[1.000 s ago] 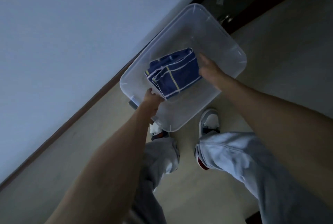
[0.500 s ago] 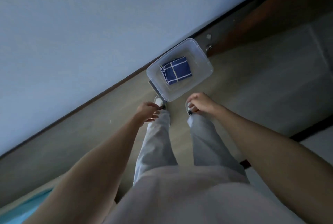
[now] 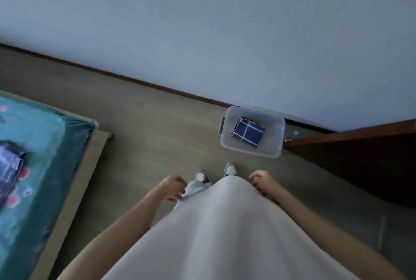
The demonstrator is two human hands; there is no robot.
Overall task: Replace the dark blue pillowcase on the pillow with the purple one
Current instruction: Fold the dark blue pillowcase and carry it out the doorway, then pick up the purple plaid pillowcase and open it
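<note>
Beside wall (image 3: 225, 20): bin (image 3: 229, 142); floor (image 3: 146, 140)

Translucent smooth plastic bin (image 3: 229, 144) holds cloth dark blue pillowcase (image 3: 247, 133)

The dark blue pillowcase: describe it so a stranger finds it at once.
Follow the wall's baseboard right to the clear plastic bin on the floor beside the dark wooden door. The dark blue pillowcase lies folded inside it, the bin's only contents, marked by thin white grid lines.
</note>
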